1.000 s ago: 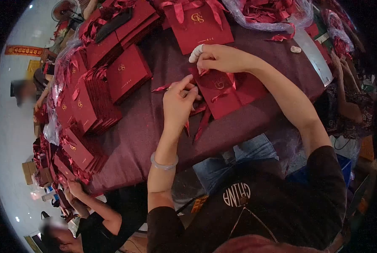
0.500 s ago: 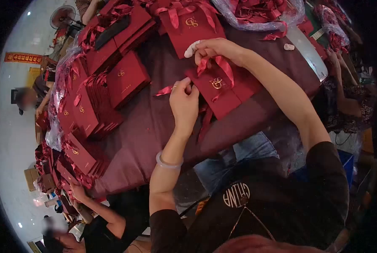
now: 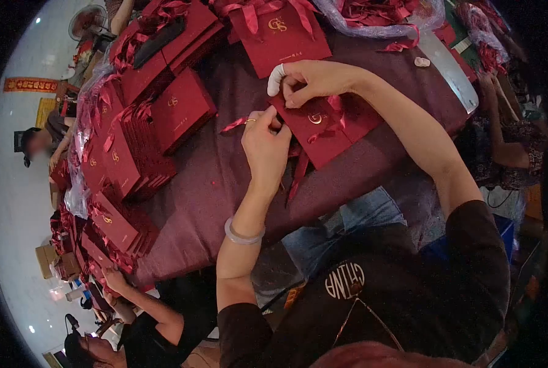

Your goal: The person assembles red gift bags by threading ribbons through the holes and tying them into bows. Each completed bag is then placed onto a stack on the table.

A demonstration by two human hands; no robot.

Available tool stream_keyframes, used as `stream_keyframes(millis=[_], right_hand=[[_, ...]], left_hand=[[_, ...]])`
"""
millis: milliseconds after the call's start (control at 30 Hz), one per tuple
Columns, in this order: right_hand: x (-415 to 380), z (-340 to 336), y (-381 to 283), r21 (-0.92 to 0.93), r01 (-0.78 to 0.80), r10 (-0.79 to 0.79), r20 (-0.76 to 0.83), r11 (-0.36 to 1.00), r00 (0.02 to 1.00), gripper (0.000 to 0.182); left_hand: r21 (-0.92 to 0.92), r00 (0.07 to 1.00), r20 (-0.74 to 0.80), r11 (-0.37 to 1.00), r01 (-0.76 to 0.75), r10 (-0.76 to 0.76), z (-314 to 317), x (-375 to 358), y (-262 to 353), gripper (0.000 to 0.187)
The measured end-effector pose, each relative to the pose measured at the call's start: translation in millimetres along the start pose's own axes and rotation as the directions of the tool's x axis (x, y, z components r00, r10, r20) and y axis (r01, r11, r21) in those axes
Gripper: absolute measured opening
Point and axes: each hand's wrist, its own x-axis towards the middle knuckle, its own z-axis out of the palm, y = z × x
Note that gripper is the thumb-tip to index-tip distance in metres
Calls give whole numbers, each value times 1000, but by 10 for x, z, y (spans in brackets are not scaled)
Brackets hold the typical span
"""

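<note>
A red paper bag [image 3: 332, 138] with a gold logo and red ribbons lies on the table in front of me. My left hand [image 3: 266, 144] is closed at the bag's left edge, its fingertips pinched by the upper corner; a red ribbon end [image 3: 234, 125] sticks out to its left. My right hand [image 3: 304, 83], with a white cover on one finger, is pinched over the bag's top left corner, close to the left fingertips. What its fingertips grip is too small to make out. Another red bag [image 3: 280, 40] lies just beyond.
Stacks of red bags [image 3: 127, 153] fill the table's left side. A plastic sack of red ribbons [image 3: 384, 12] sits at the far edge, with a small white object [image 3: 422, 62] nearer. Co-workers' arms show at lower left [image 3: 154, 306] and right [image 3: 498, 122].
My right hand has moved down and closer to my left, onto the bag's corner. The ribbon loop that hung under it now lies lower on the bag.
</note>
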Motion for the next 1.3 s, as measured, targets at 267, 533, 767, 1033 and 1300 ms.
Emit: stream_keyframes(millis=[267, 533, 767, 1033, 1300], right_hand=[[15, 84, 30, -91, 22, -32, -112, 996, 993, 38], [16, 127, 31, -216, 60, -71, -44, 975, 997, 36], [20, 46, 100, -126, 117, -115, 27, 985, 993, 31], [55, 10, 90, 72, 21, -9, -161, 997, 987, 52], [34, 96, 64, -138, 34, -54, -145, 990, 988, 36]], left_hand=[[-21, 999, 2, 999, 35, -35, -25, 17, 34, 21], [9, 999, -23, 999, -33, 33, -5, -1, -93, 16], [79, 992, -52, 991, -107, 111, -20, 3, -116, 13], [213, 959, 225, 969, 124, -172, -397, 56, -52, 23], [122, 882, 264, 920, 372, -391, -1083, 151, -210, 14]])
